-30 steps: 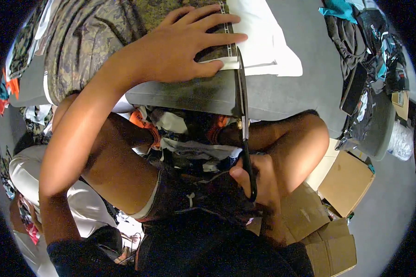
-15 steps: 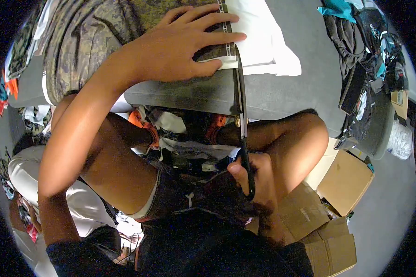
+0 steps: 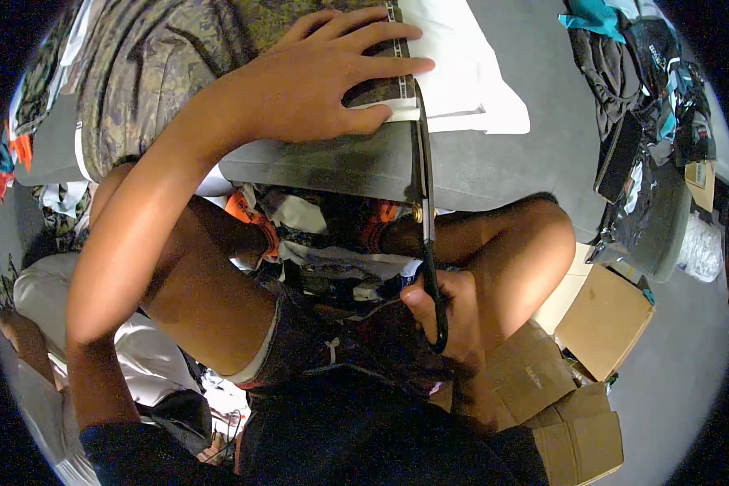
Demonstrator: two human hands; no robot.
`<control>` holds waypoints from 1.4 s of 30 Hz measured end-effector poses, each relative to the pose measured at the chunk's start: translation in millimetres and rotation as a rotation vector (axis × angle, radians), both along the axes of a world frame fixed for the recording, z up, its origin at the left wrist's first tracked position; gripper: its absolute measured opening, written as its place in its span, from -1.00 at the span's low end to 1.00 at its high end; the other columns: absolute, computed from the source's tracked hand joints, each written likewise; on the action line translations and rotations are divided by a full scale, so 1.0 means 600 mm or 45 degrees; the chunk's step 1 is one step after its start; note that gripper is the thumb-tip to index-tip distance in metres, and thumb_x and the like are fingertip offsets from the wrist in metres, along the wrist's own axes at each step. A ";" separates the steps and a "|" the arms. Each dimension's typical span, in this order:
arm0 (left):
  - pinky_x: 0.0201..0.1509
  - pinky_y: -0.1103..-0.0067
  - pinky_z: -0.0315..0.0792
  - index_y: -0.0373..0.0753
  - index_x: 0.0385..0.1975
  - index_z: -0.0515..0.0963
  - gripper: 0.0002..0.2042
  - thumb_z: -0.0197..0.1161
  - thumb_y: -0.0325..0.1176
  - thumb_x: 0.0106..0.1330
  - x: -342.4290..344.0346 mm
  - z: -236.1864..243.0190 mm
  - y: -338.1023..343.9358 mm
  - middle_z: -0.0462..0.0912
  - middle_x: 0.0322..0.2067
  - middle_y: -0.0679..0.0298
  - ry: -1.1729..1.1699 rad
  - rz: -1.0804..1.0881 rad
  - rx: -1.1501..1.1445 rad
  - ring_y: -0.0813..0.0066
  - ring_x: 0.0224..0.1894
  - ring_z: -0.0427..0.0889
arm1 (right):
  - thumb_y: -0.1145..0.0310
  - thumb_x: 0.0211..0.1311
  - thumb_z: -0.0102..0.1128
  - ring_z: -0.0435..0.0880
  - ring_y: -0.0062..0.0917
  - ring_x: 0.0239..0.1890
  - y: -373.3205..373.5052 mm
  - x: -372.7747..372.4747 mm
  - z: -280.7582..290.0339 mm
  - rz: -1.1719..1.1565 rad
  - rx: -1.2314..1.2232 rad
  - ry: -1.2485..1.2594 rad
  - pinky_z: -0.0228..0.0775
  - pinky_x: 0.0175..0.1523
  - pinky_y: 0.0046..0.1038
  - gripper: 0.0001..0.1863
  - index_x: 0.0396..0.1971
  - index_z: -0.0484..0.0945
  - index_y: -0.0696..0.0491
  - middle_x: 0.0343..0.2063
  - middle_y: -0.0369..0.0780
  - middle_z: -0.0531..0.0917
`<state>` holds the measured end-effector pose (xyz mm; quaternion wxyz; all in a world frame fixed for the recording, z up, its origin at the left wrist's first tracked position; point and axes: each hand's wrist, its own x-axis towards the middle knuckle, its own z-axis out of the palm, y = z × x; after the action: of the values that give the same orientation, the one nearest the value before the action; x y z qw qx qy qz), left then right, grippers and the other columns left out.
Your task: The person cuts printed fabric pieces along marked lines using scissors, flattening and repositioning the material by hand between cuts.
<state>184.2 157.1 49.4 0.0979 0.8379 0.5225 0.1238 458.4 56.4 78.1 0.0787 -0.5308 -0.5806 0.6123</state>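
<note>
Long scissors [image 3: 427, 219] with black handles are gripped in my right hand [image 3: 455, 312], low over my lap. Their blades point away from me and appear nearly closed, the tips lying at the corner of a white-edged strip. My left hand [image 3: 324, 77] rests with fingers spread on camouflage fabric [image 3: 170, 73], across its trimmed right edge. The thumb lies by the short white band [image 3: 398, 110] at the near edge. White cloth [image 3: 454, 73] extends from under the fabric to the right. Whether the blades hold any cloth cannot be made out.
A grey padded surface [image 3: 535, 166] carries the fabrics. Dark and teal garments with glossy plastic packets [image 3: 632, 154] lie at the right. Cardboard boxes [image 3: 607, 324] stand at the lower right. Clothes lie beneath my legs. Another person in pale trousers [image 3: 158, 356] sits at the left.
My hands, the scissors and the fabric stay almost where they were. At the lower left, the other person's arm has shifted.
</note>
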 end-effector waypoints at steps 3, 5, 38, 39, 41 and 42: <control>0.39 0.13 -0.01 0.22 0.28 0.30 -0.45 0.12 -0.17 0.21 -0.001 -0.001 -0.001 0.18 0.35 0.42 -0.007 -0.008 0.017 0.26 0.39 0.10 | 0.26 0.10 0.22 0.22 -0.68 -0.72 -0.002 0.000 -0.004 -0.011 0.005 0.005 0.04 -0.59 -0.59 -0.68 -0.73 0.43 0.10 -0.80 -0.39 0.37; 0.39 0.14 0.00 0.22 0.27 0.31 -0.45 0.12 -0.17 0.21 -0.002 -0.002 -0.002 0.19 0.35 0.42 -0.010 -0.009 0.024 0.26 0.39 0.11 | 0.26 0.10 0.22 0.22 -0.68 -0.72 -0.003 0.000 -0.003 -0.014 0.007 0.006 0.04 -0.59 -0.58 -0.68 -0.73 0.43 0.10 -0.80 -0.39 0.37; 0.35 0.09 0.04 0.22 0.28 0.29 -0.44 0.13 -0.16 0.20 -0.003 0.000 0.003 0.17 0.34 0.42 -0.005 -0.013 0.006 0.25 0.38 0.12 | 0.26 0.07 0.26 0.28 -0.66 -0.71 0.009 -0.008 0.009 0.006 -0.087 0.031 0.10 -0.57 -0.62 -0.71 -0.69 0.47 0.11 -0.79 -0.34 0.43; 0.35 0.09 0.04 0.22 0.28 0.29 -0.44 0.13 -0.16 0.20 -0.003 0.000 0.003 0.17 0.34 0.42 -0.002 -0.016 0.006 0.25 0.38 0.12 | 0.27 0.07 0.26 0.28 -0.67 -0.71 0.010 -0.011 0.010 -0.002 -0.083 0.035 0.09 -0.58 -0.62 -0.71 -0.69 0.48 0.12 -0.79 -0.34 0.43; 0.34 0.09 0.04 0.22 0.28 0.29 -0.44 0.13 -0.16 0.20 -0.004 -0.001 0.003 0.18 0.34 0.42 -0.008 -0.017 0.012 0.25 0.37 0.12 | 0.28 0.08 0.25 0.28 -0.67 -0.71 0.011 -0.017 0.012 -0.016 -0.073 0.045 0.09 -0.58 -0.62 -0.72 -0.69 0.48 0.12 -0.79 -0.34 0.43; 0.34 0.09 0.04 0.22 0.28 0.29 -0.44 0.13 -0.15 0.20 -0.004 -0.001 0.004 0.18 0.34 0.42 -0.012 -0.018 0.016 0.25 0.37 0.12 | 0.28 0.08 0.25 0.28 -0.67 -0.72 0.011 -0.019 0.014 -0.024 -0.068 0.050 0.09 -0.58 -0.62 -0.72 -0.68 0.49 0.12 -0.79 -0.34 0.43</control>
<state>181.9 159.2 48.9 0.0959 0.8415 0.5155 0.1304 447.0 63.1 86.2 0.0817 -0.5258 -0.5575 0.6372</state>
